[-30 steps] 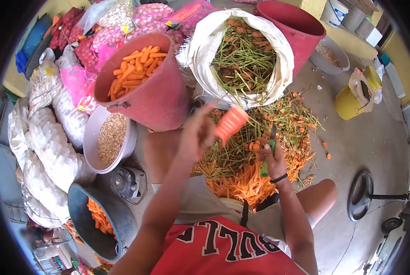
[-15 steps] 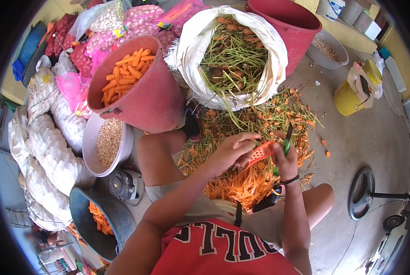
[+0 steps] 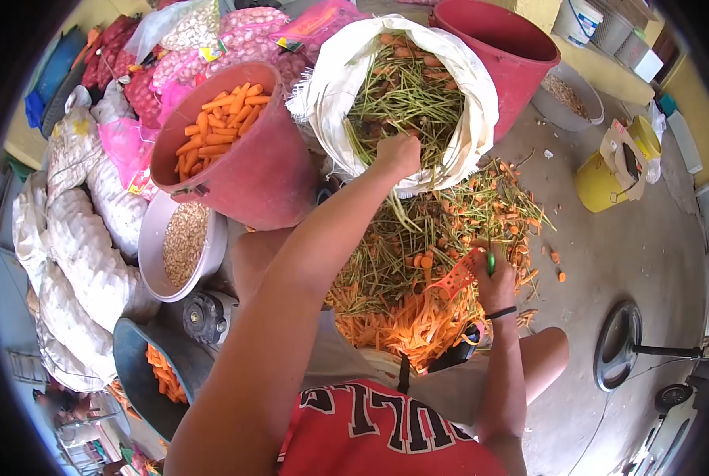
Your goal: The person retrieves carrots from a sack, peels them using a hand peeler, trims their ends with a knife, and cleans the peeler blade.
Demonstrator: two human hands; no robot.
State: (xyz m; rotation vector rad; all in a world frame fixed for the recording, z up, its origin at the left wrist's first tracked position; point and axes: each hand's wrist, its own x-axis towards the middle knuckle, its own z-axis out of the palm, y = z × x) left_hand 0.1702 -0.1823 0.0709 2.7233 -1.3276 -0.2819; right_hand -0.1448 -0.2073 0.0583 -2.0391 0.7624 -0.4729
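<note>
My left hand reaches into the white sack, over its near rim. Its fingers are curled in among the carrots and their green stems; what they grip is hidden. Held low on the right, my right hand is closed round an orange-red peeler with a perforated face and a green-handled knife. Below both hands, orange carrot peelings are heaped between my legs. Cut stems and carrot ends lie beyond them, in front of the sack.
A red tub of peeled carrots stands left of the sack, and another red tub behind it. Further left are a pale basin and a dark tub with carrots. A yellow bucket stands right.
My left hand has moved away from the peeler, up and forward into the sack. My right hand stays nearly in place with the peeler and knife, slightly lower and turned.
</note>
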